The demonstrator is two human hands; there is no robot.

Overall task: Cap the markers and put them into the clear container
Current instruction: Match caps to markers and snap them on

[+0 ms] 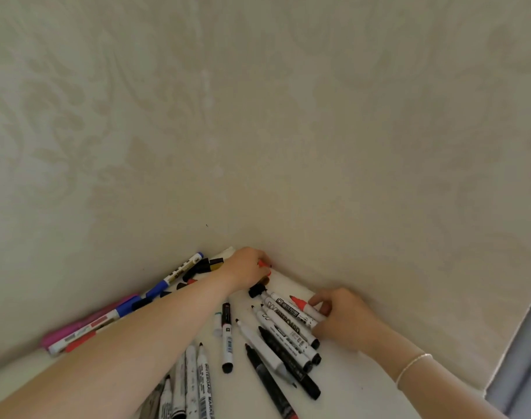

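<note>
Several uncapped whiteboard markers (284, 331) lie fanned out on a white table (364, 385) pushed against a wall. My right hand (346, 319) grips a white marker with a bare red tip (303, 306), tip pointing left. My left hand (247, 269) reaches to the far table edge by the wall, its fingers curled over a small red cap (262, 264). Loose black and red caps (197, 272) lie left of that hand. No clear container is in view.
Capped blue, pink and red markers (107, 319) lie along the wall at the left. More markers (194, 385) lie near the bottom edge under my left forearm. The patterned beige wall (258, 131) fills most of the view; a grey strip (524, 358) runs down the right.
</note>
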